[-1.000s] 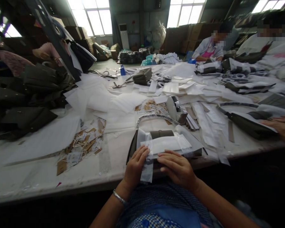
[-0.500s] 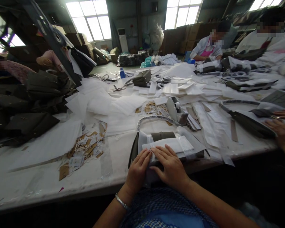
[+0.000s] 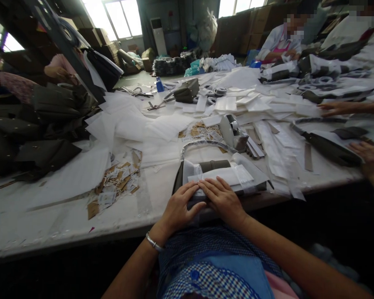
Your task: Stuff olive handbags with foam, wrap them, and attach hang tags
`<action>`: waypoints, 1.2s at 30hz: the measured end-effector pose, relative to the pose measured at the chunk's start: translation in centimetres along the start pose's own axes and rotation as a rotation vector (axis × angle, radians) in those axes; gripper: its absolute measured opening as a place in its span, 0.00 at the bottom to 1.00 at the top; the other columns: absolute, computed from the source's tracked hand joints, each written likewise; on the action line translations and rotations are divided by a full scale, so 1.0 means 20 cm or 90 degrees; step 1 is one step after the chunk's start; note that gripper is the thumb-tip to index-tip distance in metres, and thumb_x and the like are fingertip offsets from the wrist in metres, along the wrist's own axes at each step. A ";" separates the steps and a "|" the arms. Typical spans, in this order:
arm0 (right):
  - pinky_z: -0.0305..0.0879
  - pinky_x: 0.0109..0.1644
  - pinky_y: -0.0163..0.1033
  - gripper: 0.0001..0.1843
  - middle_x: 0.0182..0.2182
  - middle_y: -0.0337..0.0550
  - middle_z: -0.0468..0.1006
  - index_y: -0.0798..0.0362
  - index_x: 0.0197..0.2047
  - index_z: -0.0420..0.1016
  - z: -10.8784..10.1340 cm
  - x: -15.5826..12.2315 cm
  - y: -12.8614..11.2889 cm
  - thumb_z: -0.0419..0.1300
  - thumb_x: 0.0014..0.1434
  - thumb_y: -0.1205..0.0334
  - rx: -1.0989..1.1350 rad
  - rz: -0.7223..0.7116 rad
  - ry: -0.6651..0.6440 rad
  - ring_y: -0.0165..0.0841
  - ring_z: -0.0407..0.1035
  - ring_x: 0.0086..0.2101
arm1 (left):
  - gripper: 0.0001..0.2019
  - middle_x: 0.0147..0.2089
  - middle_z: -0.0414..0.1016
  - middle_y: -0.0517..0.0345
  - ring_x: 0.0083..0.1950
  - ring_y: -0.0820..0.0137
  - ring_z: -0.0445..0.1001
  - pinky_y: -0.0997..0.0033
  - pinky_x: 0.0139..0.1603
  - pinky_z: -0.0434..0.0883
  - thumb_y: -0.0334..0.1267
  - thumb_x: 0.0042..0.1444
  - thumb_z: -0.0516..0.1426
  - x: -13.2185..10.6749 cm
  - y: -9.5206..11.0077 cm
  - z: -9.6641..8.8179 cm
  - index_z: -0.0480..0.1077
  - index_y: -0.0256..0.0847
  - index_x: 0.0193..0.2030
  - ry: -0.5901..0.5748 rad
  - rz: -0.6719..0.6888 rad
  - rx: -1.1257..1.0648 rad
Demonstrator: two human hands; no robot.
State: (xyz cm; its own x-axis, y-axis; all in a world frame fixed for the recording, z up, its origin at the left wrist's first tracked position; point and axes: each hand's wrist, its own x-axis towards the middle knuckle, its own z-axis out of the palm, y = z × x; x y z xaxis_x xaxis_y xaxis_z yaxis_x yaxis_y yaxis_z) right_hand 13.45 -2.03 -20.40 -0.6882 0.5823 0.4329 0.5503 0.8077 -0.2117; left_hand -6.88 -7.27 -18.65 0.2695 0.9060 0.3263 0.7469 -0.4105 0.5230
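A dark olive handbag [image 3: 216, 165] lies at the near edge of the white table [image 3: 50, 216], partly wrapped in thin white paper [image 3: 227, 176]. Its wrapped handle [image 3: 205, 144] arches behind it. My left hand [image 3: 177, 207] rests on the bag's near left corner, fingers curled down onto the paper. My right hand [image 3: 222, 198] lies flat beside it, fingers stretched across the paper and touching the left hand. Neither hand grips anything I can see.
A tape dispenser [image 3: 233, 137] stands just behind the bag. Cardboard tags [image 3: 116, 182] lie scattered to the left, paper sheets [image 3: 137, 124] farther back. Dark bags [image 3: 43, 137] pile up at the far left. Another person's hands [image 3: 372, 158] work on a bag at right.
Both my hands have slid together over the wrapping paper, pressing it down on the bag. The loose paper strip hanging off the edge is no longer visible.
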 end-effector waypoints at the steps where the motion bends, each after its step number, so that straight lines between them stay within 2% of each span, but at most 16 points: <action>1: 0.56 0.69 0.57 0.35 0.63 0.47 0.69 0.52 0.71 0.56 0.00 0.01 0.00 0.57 0.63 0.73 0.003 -0.001 0.000 0.42 0.64 0.62 | 0.25 0.63 0.71 0.48 0.64 0.60 0.69 0.55 0.65 0.70 0.44 0.61 0.61 0.00 0.00 0.00 0.65 0.43 0.64 0.004 -0.007 -0.002; 4: 0.56 0.70 0.57 0.37 0.64 0.47 0.69 0.51 0.72 0.55 -0.02 0.00 0.00 0.57 0.62 0.74 0.015 -0.007 0.010 0.42 0.63 0.63 | 0.23 0.62 0.72 0.48 0.63 0.60 0.71 0.53 0.64 0.71 0.39 0.61 0.60 0.00 -0.02 0.04 0.66 0.43 0.62 0.028 -0.006 0.012; 7: 0.55 0.70 0.56 0.33 0.65 0.48 0.67 0.50 0.71 0.57 -0.04 -0.09 -0.02 0.56 0.64 0.71 0.024 -0.030 0.076 0.42 0.60 0.64 | 0.22 0.61 0.73 0.48 0.63 0.61 0.71 0.54 0.64 0.71 0.35 0.61 0.61 -0.01 -0.05 0.08 0.67 0.42 0.61 0.038 0.011 0.018; 9: 0.58 0.69 0.53 0.29 0.62 0.45 0.72 0.47 0.69 0.61 -0.03 -0.18 -0.04 0.56 0.67 0.69 0.047 -0.088 0.118 0.39 0.63 0.63 | 0.22 0.61 0.73 0.49 0.63 0.62 0.70 0.55 0.64 0.71 0.34 0.60 0.61 -0.01 -0.06 0.08 0.67 0.43 0.61 0.037 0.020 0.020; 13: 0.68 0.60 0.45 0.21 0.55 0.44 0.79 0.50 0.64 0.68 0.08 -0.32 -0.10 0.50 0.70 0.69 0.075 -0.203 0.083 0.35 0.70 0.56 | 0.24 0.62 0.73 0.52 0.63 0.62 0.70 0.57 0.64 0.71 0.33 0.58 0.63 -0.02 -0.05 0.08 0.67 0.44 0.61 0.047 0.016 0.023; 17: 0.69 0.49 0.44 0.17 0.49 0.45 0.82 0.52 0.56 0.75 0.23 -0.28 -0.14 0.50 0.71 0.69 0.040 -0.197 0.143 0.36 0.74 0.47 | 0.24 0.60 0.73 0.52 0.62 0.61 0.71 0.56 0.63 0.71 0.33 0.55 0.65 -0.02 -0.03 0.11 0.68 0.44 0.59 0.084 -0.001 0.033; 20: 0.67 0.44 0.42 0.13 0.43 0.42 0.84 0.51 0.49 0.79 0.27 -0.21 -0.16 0.54 0.69 0.68 0.071 -0.166 0.210 0.35 0.75 0.42 | 0.23 0.58 0.74 0.52 0.60 0.61 0.72 0.57 0.61 0.73 0.34 0.55 0.65 -0.02 -0.02 0.13 0.69 0.44 0.57 0.108 -0.011 0.051; 22: 0.67 0.43 0.42 0.10 0.40 0.40 0.85 0.50 0.46 0.80 0.26 -0.18 -0.17 0.57 0.68 0.67 0.115 -0.153 0.233 0.34 0.75 0.39 | 0.23 0.58 0.74 0.52 0.60 0.61 0.72 0.57 0.61 0.73 0.34 0.55 0.65 -0.02 -0.02 0.13 0.68 0.44 0.57 0.112 -0.008 0.066; 25: 0.67 0.48 0.43 0.10 0.38 0.38 0.85 0.49 0.44 0.79 0.22 -0.20 -0.15 0.57 0.68 0.68 0.173 -0.139 0.232 0.32 0.76 0.37 | 0.24 0.59 0.74 0.52 0.61 0.61 0.72 0.59 0.62 0.73 0.34 0.55 0.65 -0.02 -0.01 0.12 0.68 0.44 0.58 0.105 0.008 0.087; 30: 0.68 0.55 0.46 0.13 0.38 0.39 0.85 0.51 0.44 0.79 0.16 -0.28 -0.11 0.52 0.70 0.69 0.238 -0.152 0.210 0.34 0.77 0.44 | 0.24 0.59 0.74 0.51 0.65 0.62 0.68 0.60 0.65 0.70 0.37 0.57 0.64 -0.03 0.01 0.13 0.66 0.41 0.59 0.104 0.019 0.115; 36: 0.72 0.51 0.41 0.13 0.37 0.41 0.85 0.51 0.45 0.78 0.12 -0.34 -0.12 0.52 0.68 0.70 0.338 -0.148 0.180 0.32 0.79 0.41 | 0.19 0.56 0.76 0.51 0.62 0.63 0.71 0.61 0.63 0.72 0.40 0.61 0.61 -0.01 0.03 0.17 0.68 0.41 0.57 0.133 0.005 0.146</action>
State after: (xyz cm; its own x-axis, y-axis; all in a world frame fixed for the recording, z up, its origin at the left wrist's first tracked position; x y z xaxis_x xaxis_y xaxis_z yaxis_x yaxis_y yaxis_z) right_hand 15.59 -7.74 -24.98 -0.5696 0.3987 0.7187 0.0430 0.8877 -0.4584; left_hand -4.51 -7.33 -21.08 0.1632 0.8523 0.4970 0.8691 -0.3626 0.3364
